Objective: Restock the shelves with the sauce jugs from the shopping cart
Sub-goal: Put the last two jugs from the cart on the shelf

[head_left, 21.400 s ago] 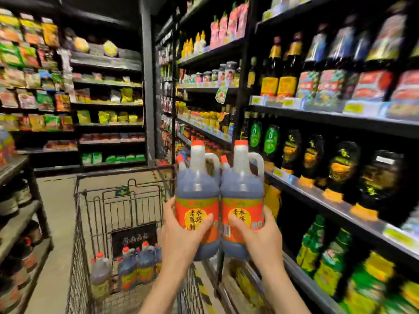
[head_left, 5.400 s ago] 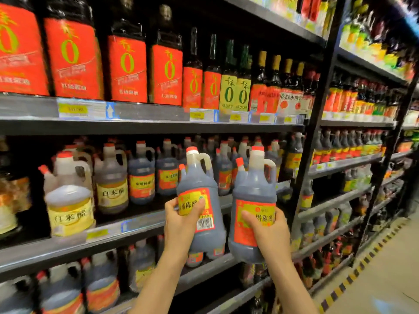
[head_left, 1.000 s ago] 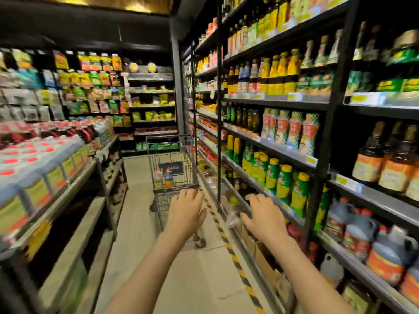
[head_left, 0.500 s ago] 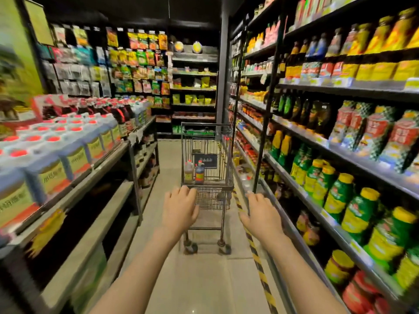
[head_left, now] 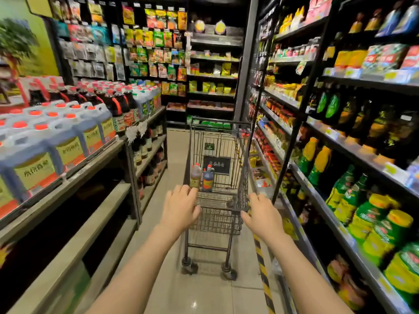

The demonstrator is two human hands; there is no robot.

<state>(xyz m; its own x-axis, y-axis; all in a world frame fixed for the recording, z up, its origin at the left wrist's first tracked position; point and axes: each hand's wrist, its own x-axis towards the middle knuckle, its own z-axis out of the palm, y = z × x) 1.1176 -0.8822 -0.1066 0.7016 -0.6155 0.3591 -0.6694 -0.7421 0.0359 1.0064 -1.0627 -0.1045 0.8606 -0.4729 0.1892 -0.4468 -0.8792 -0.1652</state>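
— Down the aisle ahead of you, what is biggest?

— On your right, the tall dark shelves run the whole length, packed with green bottles and dark bottles. On your left stands a lower shelf with a row of pale canisters with red caps on top and dark bottles beyond them. At the far end a back wall is hung with packets.

— And between them?

— One shopping cart stands on the tiled floor, close to the right-hand shelves, beside a yellow-and-black floor stripe. It sits squarely in front of you, in the middle of the passage.

— Where are the sauce jugs?

— Two jugs stand upright inside the cart basket, touching: a yellowish jug on the left, a dark jug with an orange label on the right.

— And your hands?

— Your left hand and right hand are both stretched toward the cart's near end, set apart, fingers spread and relaxed, holding nothing. Whether the fingertips touch the cart you cannot tell.
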